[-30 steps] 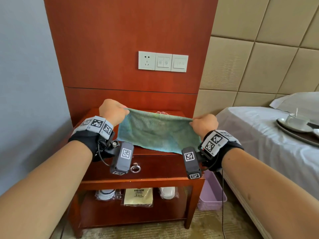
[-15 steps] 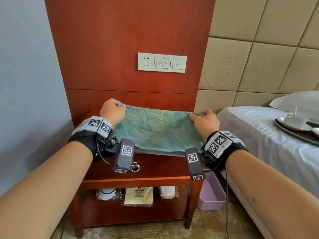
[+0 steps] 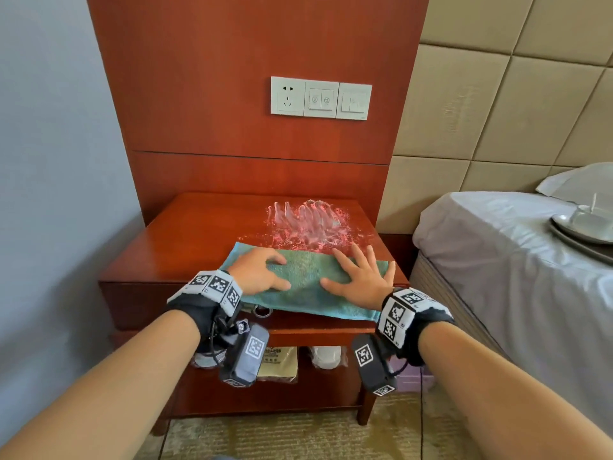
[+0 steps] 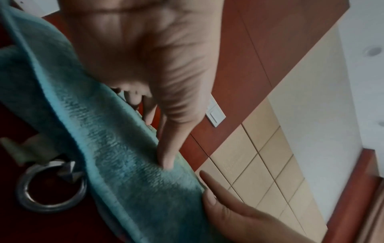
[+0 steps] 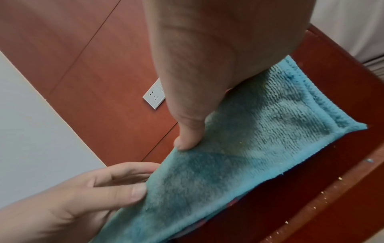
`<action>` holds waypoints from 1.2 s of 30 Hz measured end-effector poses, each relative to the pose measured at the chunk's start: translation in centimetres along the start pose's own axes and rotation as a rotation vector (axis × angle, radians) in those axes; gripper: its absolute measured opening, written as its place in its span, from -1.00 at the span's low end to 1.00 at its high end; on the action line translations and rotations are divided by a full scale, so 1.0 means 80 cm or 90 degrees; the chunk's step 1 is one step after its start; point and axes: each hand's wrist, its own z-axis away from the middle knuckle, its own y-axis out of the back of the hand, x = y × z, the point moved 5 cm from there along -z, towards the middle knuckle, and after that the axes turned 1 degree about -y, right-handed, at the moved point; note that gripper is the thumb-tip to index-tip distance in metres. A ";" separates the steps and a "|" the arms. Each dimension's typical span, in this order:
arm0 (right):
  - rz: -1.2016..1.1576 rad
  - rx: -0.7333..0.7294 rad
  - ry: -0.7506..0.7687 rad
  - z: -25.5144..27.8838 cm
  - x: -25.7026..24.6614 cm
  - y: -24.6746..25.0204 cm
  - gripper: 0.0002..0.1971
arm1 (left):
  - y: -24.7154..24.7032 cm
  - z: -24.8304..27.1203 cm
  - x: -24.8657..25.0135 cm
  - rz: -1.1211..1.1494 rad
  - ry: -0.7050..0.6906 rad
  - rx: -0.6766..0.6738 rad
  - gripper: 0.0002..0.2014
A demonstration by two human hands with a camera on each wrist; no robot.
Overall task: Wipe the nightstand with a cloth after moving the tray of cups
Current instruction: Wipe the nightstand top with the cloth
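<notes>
Both hands lie flat on the teal terry cloth [image 3: 308, 287], which is spread across the front half of the glossy red-brown wooden nightstand [image 3: 185, 240], its near edge drooping over the front lip above the metal ring drawer pull [image 4: 51, 185]. The left hand [image 3: 258, 272] has its fingers stretched out and pressing down on the cloth's left part, holding nothing; the right hand [image 3: 360, 280] is spread wide, palm down on the cloth's right part, likewise gripping nothing (the wrist views show each thumb laid along the pile rather than pinching it). The first part of the job looks done: the dark tray with pale cups and saucers [image 3: 583, 227] sits on the grey-sheeted bed [image 3: 497, 260], well apart from the nightstand. Wiping, by my reading, has only begun. A whitish, streaky wet patch [image 3: 305, 224] lies on the top just behind the cloth, towards the back right, and nothing shows whether the left and rear areas have had a pass. Those areas and the patch look like the work left.
</notes>
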 end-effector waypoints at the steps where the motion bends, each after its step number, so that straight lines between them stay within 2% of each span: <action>1: 0.008 0.004 0.012 0.001 -0.001 0.000 -0.12 | -0.001 0.000 -0.002 -0.017 -0.008 -0.025 -0.27; 3: 0.042 0.004 0.038 0.003 -0.007 -0.003 -0.06 | -0.002 -0.001 -0.007 -0.103 -0.020 -0.063 -0.09; 4: 0.067 0.002 0.050 0.003 -0.011 -0.006 -0.05 | -0.003 -0.002 -0.010 -0.168 -0.028 -0.070 -0.06; 7: 0.117 0.001 0.066 0.002 -0.019 -0.008 -0.10 | -0.009 -0.002 -0.018 -0.334 -0.070 -0.067 -0.11; 10: 0.112 -0.040 0.044 -0.001 -0.023 -0.006 -0.11 | -0.007 -0.004 -0.030 -0.398 -0.095 -0.082 -0.14; 15: 0.017 -0.123 -0.029 -0.008 -0.030 0.002 -0.10 | -0.003 -0.014 -0.034 -0.430 -0.104 -0.103 -0.12; 19: 0.006 -0.155 -0.046 -0.022 -0.034 0.008 -0.11 | 0.005 -0.022 -0.031 -0.413 -0.052 -0.186 -0.01; 22: -0.011 -0.176 -0.045 -0.037 -0.036 0.011 -0.13 | 0.011 -0.036 -0.027 -0.395 -0.011 -0.225 -0.18; 25: -0.013 -0.186 -0.041 -0.058 -0.036 0.014 -0.12 | 0.015 -0.057 -0.027 -0.404 0.015 -0.252 -0.21; 36: -0.066 -0.213 -0.067 -0.165 -0.028 0.016 -0.02 | 0.023 -0.155 -0.035 -0.383 0.051 -0.249 -0.15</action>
